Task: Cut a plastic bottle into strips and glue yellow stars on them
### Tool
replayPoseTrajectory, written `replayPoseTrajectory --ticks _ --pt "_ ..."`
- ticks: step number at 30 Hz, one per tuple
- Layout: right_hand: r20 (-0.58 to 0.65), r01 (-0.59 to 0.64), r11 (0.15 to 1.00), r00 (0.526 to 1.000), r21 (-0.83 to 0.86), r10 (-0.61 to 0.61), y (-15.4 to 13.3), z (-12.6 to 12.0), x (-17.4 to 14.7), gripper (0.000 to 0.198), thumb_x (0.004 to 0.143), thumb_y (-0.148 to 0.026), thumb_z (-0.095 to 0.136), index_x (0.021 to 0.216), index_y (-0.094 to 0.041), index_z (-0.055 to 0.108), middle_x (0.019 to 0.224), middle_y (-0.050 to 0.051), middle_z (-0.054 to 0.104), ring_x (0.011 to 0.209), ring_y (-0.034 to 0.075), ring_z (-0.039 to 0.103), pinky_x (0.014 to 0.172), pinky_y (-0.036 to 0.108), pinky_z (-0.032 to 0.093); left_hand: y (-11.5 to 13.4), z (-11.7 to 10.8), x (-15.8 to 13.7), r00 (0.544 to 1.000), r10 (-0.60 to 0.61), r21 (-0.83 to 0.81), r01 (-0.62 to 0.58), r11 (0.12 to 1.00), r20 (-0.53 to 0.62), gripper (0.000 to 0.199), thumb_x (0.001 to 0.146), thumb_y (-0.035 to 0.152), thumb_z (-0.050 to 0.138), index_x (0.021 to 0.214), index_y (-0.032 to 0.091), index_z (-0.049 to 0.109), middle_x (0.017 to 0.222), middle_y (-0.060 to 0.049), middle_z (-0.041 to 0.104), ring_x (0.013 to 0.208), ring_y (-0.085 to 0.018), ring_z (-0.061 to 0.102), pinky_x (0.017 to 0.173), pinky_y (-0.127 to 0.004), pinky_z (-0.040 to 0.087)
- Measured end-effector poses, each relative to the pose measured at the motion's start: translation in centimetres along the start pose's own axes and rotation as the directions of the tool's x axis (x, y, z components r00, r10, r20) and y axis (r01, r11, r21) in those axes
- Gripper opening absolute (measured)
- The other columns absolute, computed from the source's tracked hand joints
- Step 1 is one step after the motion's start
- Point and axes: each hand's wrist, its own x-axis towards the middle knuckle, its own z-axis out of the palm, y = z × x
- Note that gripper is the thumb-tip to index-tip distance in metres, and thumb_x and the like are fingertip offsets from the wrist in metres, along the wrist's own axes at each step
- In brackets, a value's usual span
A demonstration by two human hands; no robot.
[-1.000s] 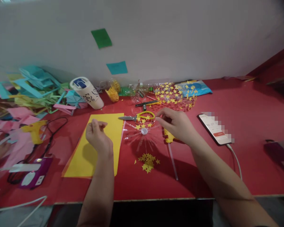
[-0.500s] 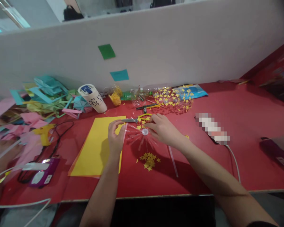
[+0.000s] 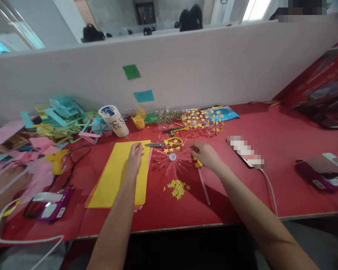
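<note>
My left hand (image 3: pixel 135 155) hovers over the right part of the yellow paper sheets (image 3: pixel 109 180), open with its fingers loosely bent. Between my hands lies a clear plastic piece (image 3: pixel 172 157) cut into spreading strips, with small yellow stars on its far strips. A pair of scissors (image 3: pixel 156 144) with yellow handles lies just beyond it, partly behind the stars. My right hand (image 3: pixel 207 154) is open, right of the strips, above a yellow glue gun (image 3: pixel 197 163) that it partly hides. A clear glue stick (image 3: pixel 204 186) extends from the gun. Loose yellow stars (image 3: pixel 178 188) are piled nearer me.
Crumpled coloured paper (image 3: pixel 59 116), a white cup (image 3: pixel 114 122) and a star-covered plastic piece (image 3: pixel 201 120) line the back. Another glue gun (image 3: pixel 55 162) with a cord lies left. A phone (image 3: pixel 245 152) with a white cable is at right. Another person's limb shows far left.
My right hand has moved right, away from the plastic strips, to above the glue gun. My left hand has drawn slightly back from the scissors and strips. The view has tilted up.
</note>
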Motion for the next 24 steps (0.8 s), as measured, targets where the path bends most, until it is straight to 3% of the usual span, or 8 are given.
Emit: replayPoseTrajectory --ticks 3,6,9,14,18,24 --pt "0.047 -0.006 0.999 0.999 0.048 0.004 -0.3 0.7 0.4 0.020 0.083 -0.018 0.052 0.092 -0.016 0.070 0.084 0.008 0.072 0.073 0.017 0.064 0.065 0.024 0.042 -0.1 -0.3 -0.3 0.960 -0.275 -0.179 0.280 0.943 0.049 0.011 0.082 0.026 0.052 0.092 0.023 0.047 0.096 -0.004 0.062 0.077 -0.014 0.068 0.066 -0.027 0.054" --pt "0.103 -0.020 0.994 0.995 0.110 0.009 -0.8 1.5 1.1 0.020 0.082 -0.017 0.053 0.092 -0.018 0.071 0.084 0.006 0.074 0.073 0.016 0.065 0.064 0.023 0.042 0.2 -0.6 -1.5 0.902 -0.389 -0.141 0.417 0.898 0.190 0.013 0.077 0.018 0.054 0.087 0.020 0.046 0.074 0.001 0.063 0.057 -0.011 0.064 0.055 -0.022 0.050" --pt "0.162 -0.043 0.986 0.987 0.162 0.016 -1.0 2.4 1.8 0.020 0.079 -0.016 0.058 0.094 -0.019 0.070 0.083 0.004 0.075 0.073 0.016 0.067 0.062 0.022 0.043 0.6 -0.3 -2.9 0.836 -0.446 -0.072 0.491 0.868 0.319 0.011 0.073 0.013 0.058 0.082 0.016 0.053 0.061 -0.003 0.064 0.049 -0.014 0.064 0.049 -0.024 0.050" --pt "0.189 -0.079 0.978 0.981 0.194 0.042 -0.5 4.1 2.3 0.021 0.079 -0.018 0.057 0.095 -0.018 0.070 0.077 0.002 0.074 0.066 0.015 0.064 0.057 0.021 0.040 1.1 1.4 -4.2 0.721 -0.469 -0.071 0.579 0.812 0.510 0.020 0.073 0.007 0.057 0.091 0.014 0.058 0.074 -0.006 0.071 0.058 -0.016 0.068 0.054 -0.025 0.053" --pt "0.165 -0.090 0.975 0.985 0.204 0.056 -0.3 4.9 2.4 0.020 0.083 -0.024 0.054 0.093 -0.019 0.071 0.071 0.001 0.070 0.064 0.015 0.062 0.057 0.022 0.039 0.8 2.4 -4.2 0.699 -0.425 -0.180 0.615 0.768 0.575 0.028 0.072 0.001 0.057 0.097 0.014 0.057 0.076 -0.007 0.072 0.064 -0.015 0.070 0.067 -0.028 0.057" --pt "0.137 -0.066 0.974 0.990 0.217 0.037 -0.9 4.9 2.0 0.015 0.081 -0.025 0.055 0.079 -0.019 0.069 0.073 0.002 0.069 0.067 0.015 0.059 0.062 0.023 0.038 0.0 3.1 -4.1 0.685 -0.398 -0.246 0.642 0.726 0.610 0.028 0.073 -0.002 0.059 0.095 0.015 0.056 0.080 -0.008 0.073 0.072 -0.017 0.072 0.070 -0.028 0.058"
